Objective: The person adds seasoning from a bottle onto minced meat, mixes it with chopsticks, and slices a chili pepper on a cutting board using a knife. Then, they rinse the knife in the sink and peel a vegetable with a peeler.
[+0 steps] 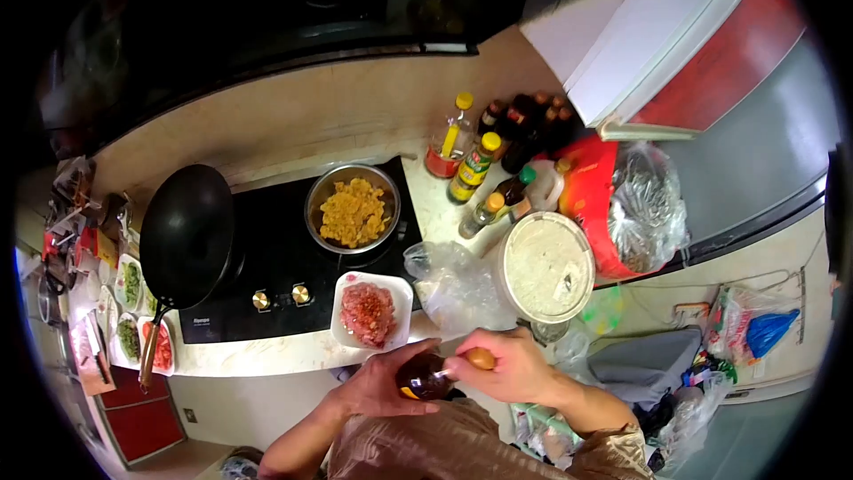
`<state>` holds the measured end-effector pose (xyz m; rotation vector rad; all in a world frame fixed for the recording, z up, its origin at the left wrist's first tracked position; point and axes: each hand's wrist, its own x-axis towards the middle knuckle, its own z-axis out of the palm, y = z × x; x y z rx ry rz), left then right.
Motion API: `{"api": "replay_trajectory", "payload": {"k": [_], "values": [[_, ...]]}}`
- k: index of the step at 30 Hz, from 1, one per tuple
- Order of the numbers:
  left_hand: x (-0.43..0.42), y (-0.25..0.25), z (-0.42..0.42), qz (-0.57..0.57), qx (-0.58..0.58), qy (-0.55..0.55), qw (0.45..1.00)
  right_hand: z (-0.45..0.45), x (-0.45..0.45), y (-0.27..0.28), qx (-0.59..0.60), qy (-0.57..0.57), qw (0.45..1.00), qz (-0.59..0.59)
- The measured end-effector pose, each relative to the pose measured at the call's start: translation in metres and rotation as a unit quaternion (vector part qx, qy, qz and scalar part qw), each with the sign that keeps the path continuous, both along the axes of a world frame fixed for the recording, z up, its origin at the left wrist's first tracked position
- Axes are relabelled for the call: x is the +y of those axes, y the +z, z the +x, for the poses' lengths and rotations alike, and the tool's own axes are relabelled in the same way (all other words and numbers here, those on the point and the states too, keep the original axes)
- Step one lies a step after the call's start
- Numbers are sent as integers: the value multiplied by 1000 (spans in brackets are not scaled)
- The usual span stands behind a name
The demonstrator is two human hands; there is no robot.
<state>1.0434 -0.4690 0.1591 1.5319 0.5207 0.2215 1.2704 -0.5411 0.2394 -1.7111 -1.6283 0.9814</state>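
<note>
My left hand [391, 384] is wrapped round a dark bottle or jar [425, 379] with a yellow-orange label, close to my body. My right hand [511, 369] grips a brown, rounded thing [480, 358] at the mouth of the dark container; whether it is a cap or a handle I cannot tell. Just beyond my hands sits a white square bowl [407, 304] of pink minced meat [369, 313] with red bits on top. Behind it, a metal bowl [396, 200] of yellow scrambled food [354, 213] rests on the black stove [267, 258].
A black wok [187, 231] stands on the left burner, its handle toward me. White dishes of chopped vegetables [163, 347] lie far left. Right of the stove are a clear plastic bag [453, 289], a tub of white powder [546, 258], sauce bottles [474, 169] and a red bag [588, 191].
</note>
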Motion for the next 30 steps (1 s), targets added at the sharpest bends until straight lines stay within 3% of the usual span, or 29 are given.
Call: {"api": "replay_trajectory", "payload": {"k": [1, 2, 4, 6, 8, 14, 18, 19, 20, 21, 22, 24, 27, 28, 30], "values": [[-4, -1, 2, -34, -123, 42, 991, 11, -3, 10, 28, -28, 999, -4], [0, -2, -2, 36, -134, 81, 987, 21, -5, 22, 57, -57, 997, -7], [14, -7, -18, 173, -153, 163, 959, 42, 0, 56, 79, -141, 982, 102], [11, -17, -32, 33, -211, 268, 939, 83, 9, 61, 39, -202, 951, 228], [7, -37, -55, -26, -181, 325, 928, 120, 16, 69, 86, -339, 917, 193], [-35, -83, -94, -169, -129, 339, 917, 219, 70, 22, 184, -449, 797, 359], [-61, -109, -98, -212, -104, 370, 899, 229, 118, 21, 7, -526, 797, 296], [-64, -112, -98, -215, -99, 379, 895, 261, 134, 2, -71, -525, 799, 286], [-68, -116, -97, -220, -93, 387, 890, 269, 147, -2, -75, -481, 819, 305], [-71, -123, -99, -211, -90, 394, 890, 278, 164, -12, -170, -468, 811, 308], [-72, -132, -103, -201, -88, 401, 889, 286, 182, -24, -263, -450, 795, 309], [-70, -160, -110, -187, -79, 415, 887, 294, 217, -44, -487, -316, 681, 446], [-83, -216, -121, -173, -35, 484, 857, 306, 257, -78, -402, -337, 837, 153], [-78, -226, -121, -164, -14, 506, 847, 293, 256, -75, -319, -273, 889, 183], [-74, -241, -116, -277, -78, 549, 784, 298, 277, -91, -393, -289, 864, 123]]}}
